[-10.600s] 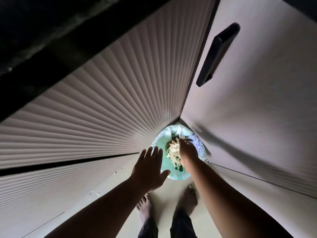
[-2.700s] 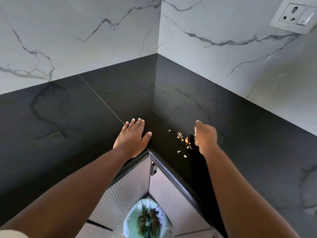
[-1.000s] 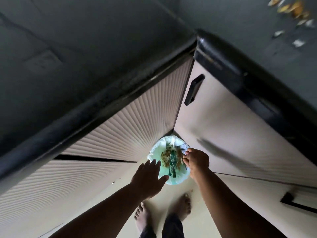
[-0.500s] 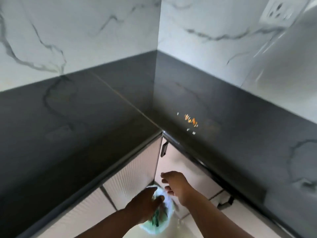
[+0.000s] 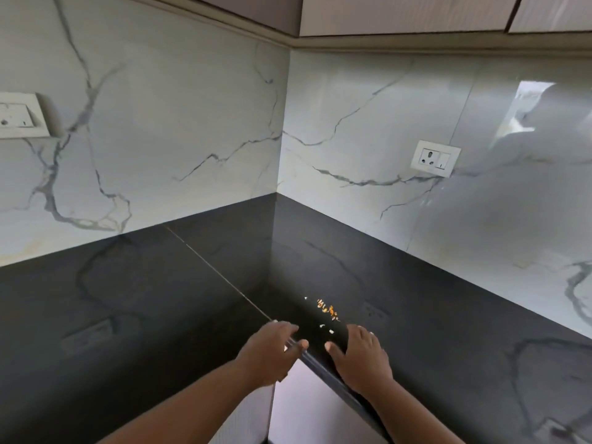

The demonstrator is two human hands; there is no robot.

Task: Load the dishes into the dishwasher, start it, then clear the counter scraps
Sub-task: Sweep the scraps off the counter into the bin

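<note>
so this is the inner corner of an L-shaped kitchen, black glossy worktop (image 5: pixel 160 299) with a thin seam running diagonally toward the corner edge, and white marble-look tiles with grey veins up both walls. The scraps (image 5: pixel 327 310) are a small scatter of orange-yellow bits plus a couple of pale flecks, lying on the right-hand stretch of the worktop, just back from the front edge and a little beyond both hands. The left hand (image 5: pixel 272 354) is at the corner point of the worktop edge, fingers fairly straight and spread forward with the thumb out to the right, holding nothing; whether it actually touches the edge i can't tell, it's a bit blurred. The right hand (image 5: pixel 360 358) lies palm down over the worktop right at the rounded front edge, fingers relaxed and pointing toward the scraps, thumb sticking out left toward the other hand, also holding nothing. The fingertips are close to the nearest pale fleck but apart from it. One switch socket (image 5: pixel 435 158) sits on the right wall, another socket plate (image 5: pixel 19 115) is at the far left edge. Pale cabinet fronts (image 5: pixel 304 408) show below the corner between the forearms, and the underside of the upper cabinets (image 5: pixel 400 14) runs along the top
</note>
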